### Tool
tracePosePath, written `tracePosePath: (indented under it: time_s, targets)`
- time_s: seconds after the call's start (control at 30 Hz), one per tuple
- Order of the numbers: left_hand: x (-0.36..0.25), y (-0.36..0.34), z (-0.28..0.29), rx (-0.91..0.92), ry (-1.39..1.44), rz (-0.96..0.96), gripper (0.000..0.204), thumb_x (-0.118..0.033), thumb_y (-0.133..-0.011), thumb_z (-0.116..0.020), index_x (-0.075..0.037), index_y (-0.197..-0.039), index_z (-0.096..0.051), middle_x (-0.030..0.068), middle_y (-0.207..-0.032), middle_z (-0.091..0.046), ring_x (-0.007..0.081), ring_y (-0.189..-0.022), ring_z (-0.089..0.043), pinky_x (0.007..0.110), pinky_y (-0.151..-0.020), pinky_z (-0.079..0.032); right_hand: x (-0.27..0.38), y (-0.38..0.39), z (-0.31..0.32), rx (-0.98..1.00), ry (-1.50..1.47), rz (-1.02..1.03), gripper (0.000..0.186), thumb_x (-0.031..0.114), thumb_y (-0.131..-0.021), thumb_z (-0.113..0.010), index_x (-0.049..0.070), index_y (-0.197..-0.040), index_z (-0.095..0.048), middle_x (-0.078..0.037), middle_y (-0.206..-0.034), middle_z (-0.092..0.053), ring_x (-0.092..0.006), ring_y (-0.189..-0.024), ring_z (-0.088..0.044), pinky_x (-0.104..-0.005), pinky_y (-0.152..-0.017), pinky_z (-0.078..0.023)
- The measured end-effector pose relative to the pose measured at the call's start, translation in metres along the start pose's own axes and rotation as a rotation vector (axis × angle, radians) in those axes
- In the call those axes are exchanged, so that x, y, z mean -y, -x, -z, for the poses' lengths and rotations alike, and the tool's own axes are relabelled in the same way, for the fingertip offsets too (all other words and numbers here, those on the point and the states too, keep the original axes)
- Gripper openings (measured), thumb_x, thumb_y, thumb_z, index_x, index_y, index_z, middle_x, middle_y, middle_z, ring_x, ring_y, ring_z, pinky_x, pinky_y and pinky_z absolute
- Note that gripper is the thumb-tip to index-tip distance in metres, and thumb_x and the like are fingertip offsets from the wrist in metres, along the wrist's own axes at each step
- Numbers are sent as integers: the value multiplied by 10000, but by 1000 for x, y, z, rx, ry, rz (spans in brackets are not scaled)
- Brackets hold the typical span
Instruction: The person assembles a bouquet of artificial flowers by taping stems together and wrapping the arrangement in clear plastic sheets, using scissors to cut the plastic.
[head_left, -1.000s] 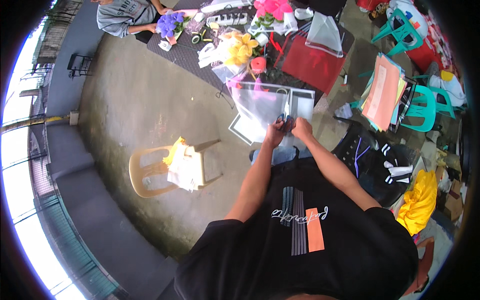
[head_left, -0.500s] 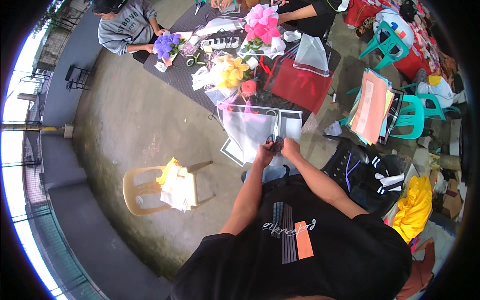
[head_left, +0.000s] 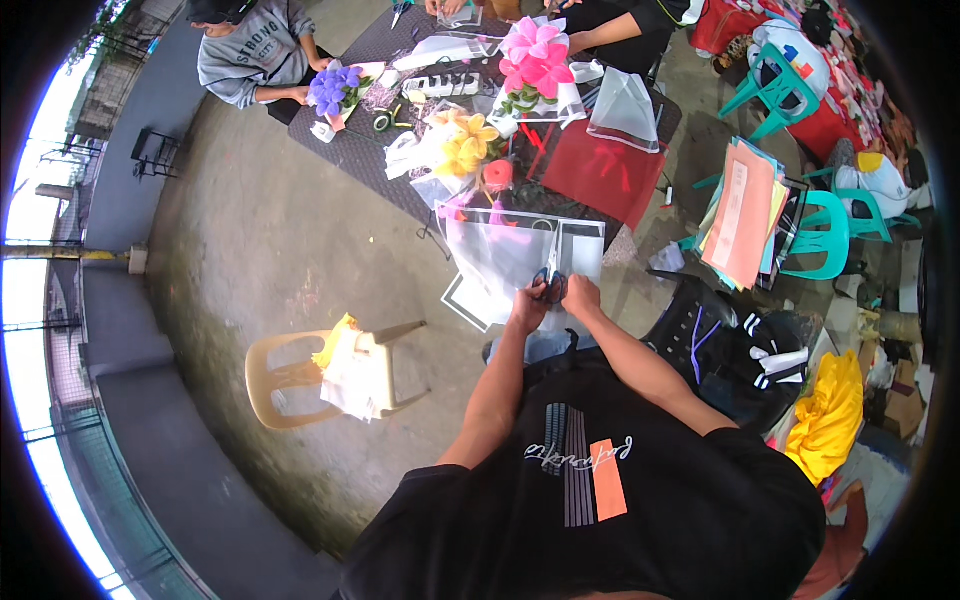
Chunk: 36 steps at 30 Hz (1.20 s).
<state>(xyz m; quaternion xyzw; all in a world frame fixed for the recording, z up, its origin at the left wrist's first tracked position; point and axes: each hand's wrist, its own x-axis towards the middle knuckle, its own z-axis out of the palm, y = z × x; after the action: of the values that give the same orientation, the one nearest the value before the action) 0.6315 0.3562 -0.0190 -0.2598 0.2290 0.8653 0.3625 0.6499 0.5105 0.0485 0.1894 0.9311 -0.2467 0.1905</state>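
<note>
A clear plastic sheet with white borders (head_left: 480, 243) lies in front of me at the near corner of the table. Over it, a pair of scissors with dark handles (head_left: 549, 286) points away from me, blades close together. My left hand (head_left: 528, 307) is closed around the scissors' handles. Right against the handles, my right hand (head_left: 581, 297) is closed too; its fingers are partly hidden, and whether it grips a handle or the sheet's edge cannot be made out. Beneath the sheet, a white-framed panel (head_left: 466, 302) sticks out at the left.
Yellow flowers (head_left: 465, 145), a pink bouquet (head_left: 538, 62) and a red sheet (head_left: 610, 172) cover the dark table (head_left: 365, 165). Across it, a person in grey (head_left: 255, 55) holds purple flowers (head_left: 335, 90). A cream chair (head_left: 285, 375) stands left; stacked coloured sheets (head_left: 740, 215) and green chairs right.
The pink bouquet has shifted to the right, and the red sheet's left edge has moved slightly with it. My hands and the scissors stay nearly in place.
</note>
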Motion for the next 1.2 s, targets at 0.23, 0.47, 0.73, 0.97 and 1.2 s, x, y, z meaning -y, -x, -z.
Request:
tracePosePath:
  time_s: [0.23,0.47,0.73,0.97,1.2]
  targets:
    - [2,-4,2,-16,11,-25,205,-7,-943,-518,-66,-1127,-587,108,-1079,-663,290,-1035,-672,406,-938,-510,1,-3,-5,-22,47,5,201,131,-734,-751,8,-889,-712,-218,-982,-724,-389,-972,-704,-487,-832,-578]
    - [4,2,-1,-15,15,-52,207,-2,-941,-516,-68,-1123,-588,108,-1083,-663,292,-1041,-672,410,-941,-510,6,-5,0,-9,70,-25,229,171,-729,-770,15,-891,-726,-219,-982,-729,-384,-956,-715,-476,-823,-585]
    - [0,-1,5,-22,41,-29,194,12,-934,-515,-61,-1104,-576,126,-1092,-670,323,-1065,-674,430,-972,-505,14,-7,1,-25,122,-12,232,192,-712,-783,44,-883,-736,-187,-947,-741,-360,-940,-728,-445,-796,-594]
    - [1,9,-19,-79,15,-23,202,17,-931,-508,-72,-1096,-585,111,-1090,-679,299,-1072,-677,437,-988,-507,9,-22,2,25,366,83,196,179,-684,-793,94,-852,-742,-159,-930,-750,-317,-903,-743,-402,-758,-596]
    - [3,-2,5,-74,-134,-113,185,-10,-928,-538,-99,-1080,-595,89,-1061,-678,283,-1039,-683,391,-897,-493,13,-18,10,-8,331,140,172,172,-680,-786,92,-825,-740,-158,-887,-742,-329,-874,-740,-416,-746,-593]
